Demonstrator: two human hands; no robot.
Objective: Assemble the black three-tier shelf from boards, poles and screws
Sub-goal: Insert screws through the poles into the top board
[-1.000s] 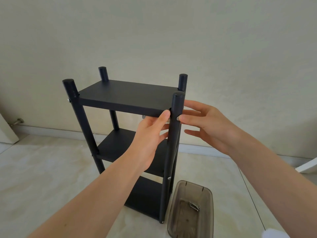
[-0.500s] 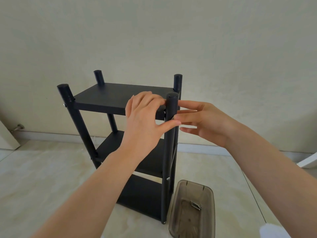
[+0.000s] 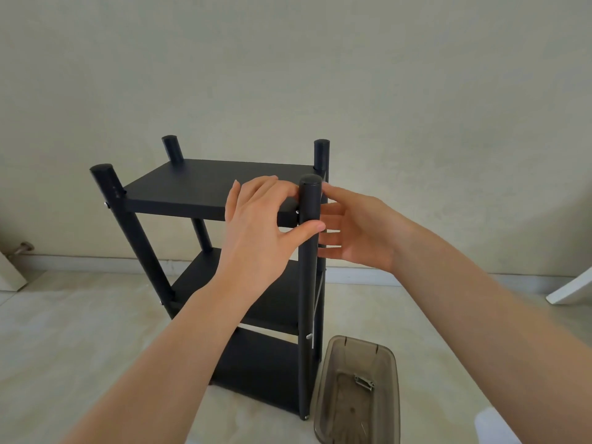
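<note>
Pale marble-look floor (image 3: 64, 347), plain cream wall behind. On it stands the black three-tier shelf (image 3: 208, 187), upright. Left hand (image 3: 259, 232) pinches its near right black round pole (image 3: 308, 283), fingers on the top board; right hand (image 3: 355, 232) sits behind that pole, fingers straight. Smoky clear plastic tray (image 3: 389, 379) lies just right of the base.

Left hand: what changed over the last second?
The left hand rose from under the top board onto its near right corner, thumb now across the front pole. The right hand stayed open beside that pole; shelf and tray unmoved.
</note>
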